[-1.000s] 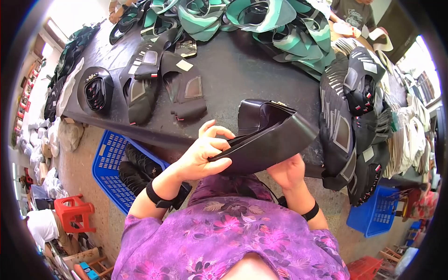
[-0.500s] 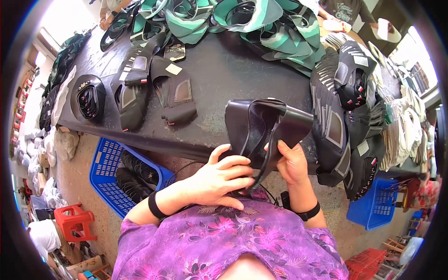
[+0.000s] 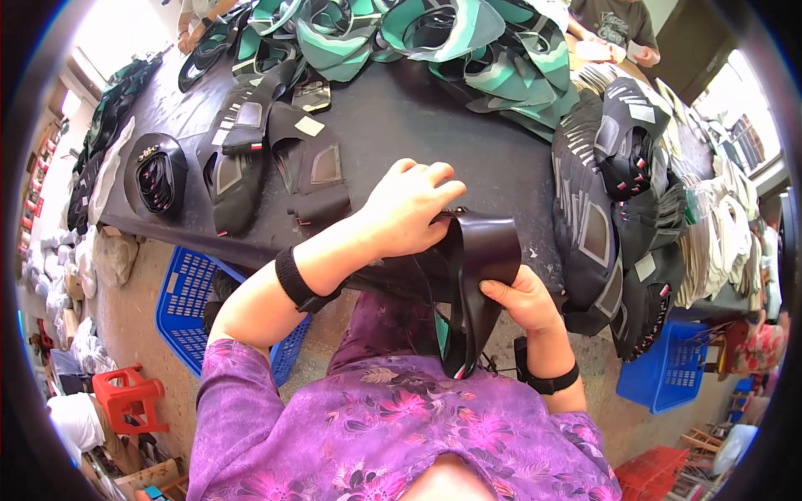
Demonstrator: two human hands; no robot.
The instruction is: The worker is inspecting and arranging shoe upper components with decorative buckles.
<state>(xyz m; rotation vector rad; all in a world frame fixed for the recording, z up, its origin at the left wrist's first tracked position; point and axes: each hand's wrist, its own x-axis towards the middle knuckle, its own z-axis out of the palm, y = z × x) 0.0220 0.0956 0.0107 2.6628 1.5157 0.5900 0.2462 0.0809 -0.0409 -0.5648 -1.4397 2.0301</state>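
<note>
A black shoe upper with a glossy inner face hangs curved between my hands at the near edge of the table. Its lower end, carrying a small red-and-white tag, drops in front of my shirt. My left hand is closed at its far upper edge, fingertips partly hidden. On the right side my right hand pinches it, thumb on top and fingers behind. Closest to my right hand lies a stack of black shoe uppers. More black uppers lie to the left of my left hand.
The dark table carries a heap of green-and-black uppers at the back. Below it stand a blue basket and a blue crate. A red stool is at left. Co-workers stand at the far corners.
My left hand has moved up and away to the far edge of the shoe upper. The upper has turned and come nearer to me, its tagged end now hanging down.
</note>
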